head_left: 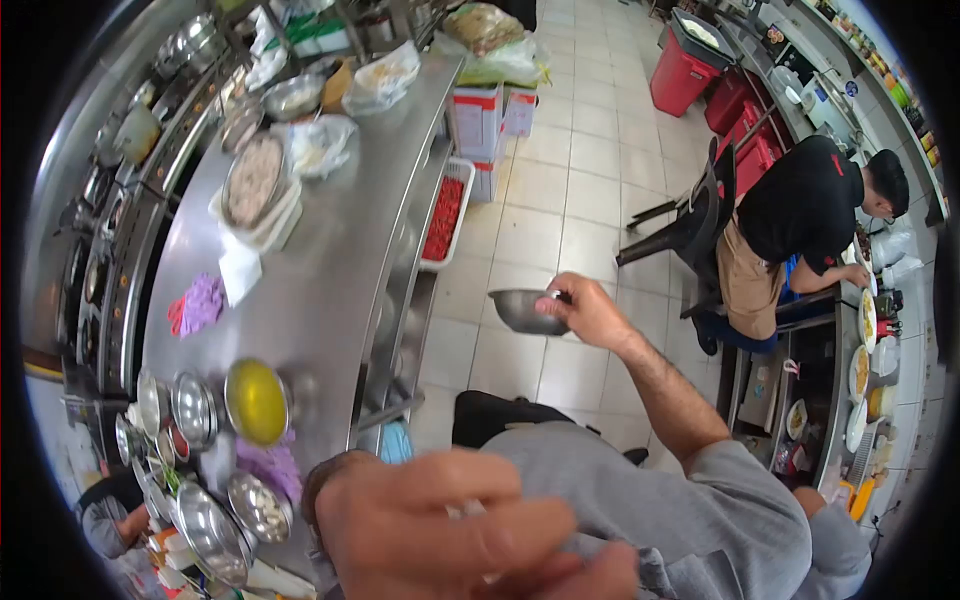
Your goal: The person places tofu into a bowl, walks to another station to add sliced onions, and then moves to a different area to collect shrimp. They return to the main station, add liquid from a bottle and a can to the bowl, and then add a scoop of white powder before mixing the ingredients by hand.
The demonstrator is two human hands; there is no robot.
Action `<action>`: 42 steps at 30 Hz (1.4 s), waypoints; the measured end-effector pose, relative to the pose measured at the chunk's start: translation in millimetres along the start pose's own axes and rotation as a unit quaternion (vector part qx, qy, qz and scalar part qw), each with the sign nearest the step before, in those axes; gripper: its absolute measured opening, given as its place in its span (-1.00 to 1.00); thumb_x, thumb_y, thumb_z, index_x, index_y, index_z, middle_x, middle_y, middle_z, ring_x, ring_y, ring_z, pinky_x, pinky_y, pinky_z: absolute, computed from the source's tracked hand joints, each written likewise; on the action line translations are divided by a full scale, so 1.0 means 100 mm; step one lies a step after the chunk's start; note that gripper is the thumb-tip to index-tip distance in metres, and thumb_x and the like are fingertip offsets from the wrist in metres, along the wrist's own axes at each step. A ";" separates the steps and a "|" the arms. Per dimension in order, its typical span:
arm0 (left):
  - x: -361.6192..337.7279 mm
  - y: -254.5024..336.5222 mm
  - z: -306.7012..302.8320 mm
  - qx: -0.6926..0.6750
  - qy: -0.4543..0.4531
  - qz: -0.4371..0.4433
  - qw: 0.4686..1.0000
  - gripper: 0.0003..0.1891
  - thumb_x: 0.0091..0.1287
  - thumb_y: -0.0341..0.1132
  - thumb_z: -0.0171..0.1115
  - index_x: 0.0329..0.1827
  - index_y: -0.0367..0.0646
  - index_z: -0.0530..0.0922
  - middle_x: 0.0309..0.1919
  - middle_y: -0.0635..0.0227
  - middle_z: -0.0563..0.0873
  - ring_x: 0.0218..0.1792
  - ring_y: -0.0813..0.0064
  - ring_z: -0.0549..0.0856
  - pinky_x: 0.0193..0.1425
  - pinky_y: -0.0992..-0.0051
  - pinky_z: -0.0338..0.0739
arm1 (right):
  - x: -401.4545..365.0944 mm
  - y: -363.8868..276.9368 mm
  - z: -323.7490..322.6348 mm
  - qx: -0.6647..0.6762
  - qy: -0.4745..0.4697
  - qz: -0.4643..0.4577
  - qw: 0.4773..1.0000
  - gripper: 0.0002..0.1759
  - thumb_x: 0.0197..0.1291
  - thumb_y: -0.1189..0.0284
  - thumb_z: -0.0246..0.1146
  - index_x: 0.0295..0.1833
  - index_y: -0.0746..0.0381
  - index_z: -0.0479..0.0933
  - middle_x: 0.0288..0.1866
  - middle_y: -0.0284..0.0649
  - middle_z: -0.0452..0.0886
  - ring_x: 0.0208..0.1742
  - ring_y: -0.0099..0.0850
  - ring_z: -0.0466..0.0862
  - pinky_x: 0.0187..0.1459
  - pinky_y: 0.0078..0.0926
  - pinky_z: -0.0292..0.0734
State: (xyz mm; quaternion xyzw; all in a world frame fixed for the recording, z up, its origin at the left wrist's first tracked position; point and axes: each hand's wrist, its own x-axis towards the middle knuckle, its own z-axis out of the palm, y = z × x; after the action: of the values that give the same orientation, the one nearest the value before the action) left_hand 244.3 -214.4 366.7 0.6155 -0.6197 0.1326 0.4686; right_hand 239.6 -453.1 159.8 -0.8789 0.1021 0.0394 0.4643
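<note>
My right hand (590,312) reaches out over the tiled floor and grips the rim of a small steel bowl (520,310); what the bowl contains is hidden. My grey sleeve (700,490) runs back from it to the lower right. My left hand (450,530) is very close to the camera at the bottom, blurred, with its fingers curled together beside the edge of the steel counter (330,290). A pale speck shows between the fingers, and I cannot make out whether they hold anything.
On the counter stand a bowl of yellow liquid (257,400), several steel bowls (195,410), a purple cloth (203,303) and a round tray of food (255,180). A red-filled crate (443,220) hangs at its edge. A co-worker in black (800,210) stands right, by a black chair (690,225).
</note>
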 end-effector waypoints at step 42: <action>5.85 -10.70 4.44 -0.218 0.078 -0.514 0.826 -0.59 0.28 -0.30 0.14 0.15 -0.26 0.36 -0.09 0.30 0.52 -0.24 0.61 0.56 -0.15 0.61 0.46 | 8.48 3.42 -7.26 -0.169 0.072 -0.178 0.967 -0.87 0.02 0.54 0.24 -0.26 0.21 0.51 -0.30 -0.27 0.38 -0.17 -0.30 0.38 -0.05 -0.17 0.26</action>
State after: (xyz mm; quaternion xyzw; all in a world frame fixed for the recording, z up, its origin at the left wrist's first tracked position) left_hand 1123.3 -1138.6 126.7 0.7143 -0.1872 -0.2186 0.6380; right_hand 975.2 -1360.5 155.1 -0.9491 -0.0310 -0.0904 0.3001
